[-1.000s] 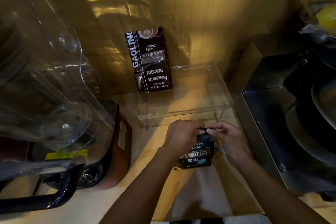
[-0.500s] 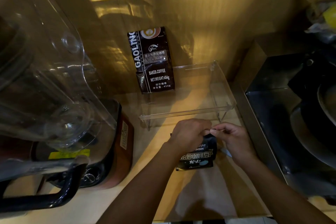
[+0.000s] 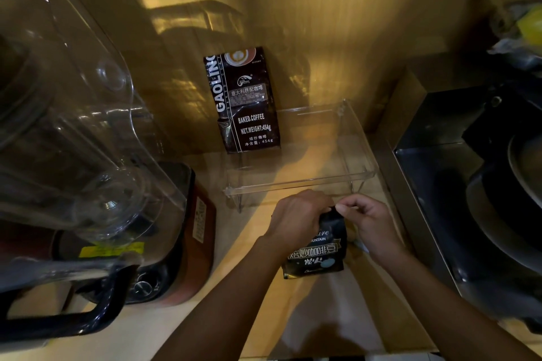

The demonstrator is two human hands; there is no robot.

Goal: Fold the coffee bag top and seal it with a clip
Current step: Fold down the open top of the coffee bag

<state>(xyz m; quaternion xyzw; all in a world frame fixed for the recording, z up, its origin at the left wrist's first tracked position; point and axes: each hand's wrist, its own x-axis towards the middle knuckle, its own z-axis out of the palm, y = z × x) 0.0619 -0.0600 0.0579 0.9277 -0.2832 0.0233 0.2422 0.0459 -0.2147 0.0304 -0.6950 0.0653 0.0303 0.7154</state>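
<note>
A small black coffee bag (image 3: pixel 318 253) with white lettering stands on the wooden counter in front of me. My left hand (image 3: pixel 296 218) wraps over the bag's top left and covers much of its upper edge. My right hand (image 3: pixel 368 220) pinches the top right corner between thumb and fingers. The two hands meet above the bag's top. Something pale shows on the counter just under my right hand (image 3: pixel 359 245); I cannot tell whether it is a clip.
A clear acrylic tray (image 3: pixel 299 184) on thin legs stands just behind the hands. A larger dark coffee bag (image 3: pixel 245 102) leans against the back wall. A blender with a clear jug (image 3: pixel 76 138) fills the left. A dark metal appliance (image 3: pixel 475 184) bounds the right.
Both hands stay on the bag's top, shifting slightly. The right hand's fingers have moved closer over the top corner. The bag stands in about the same spot.
</note>
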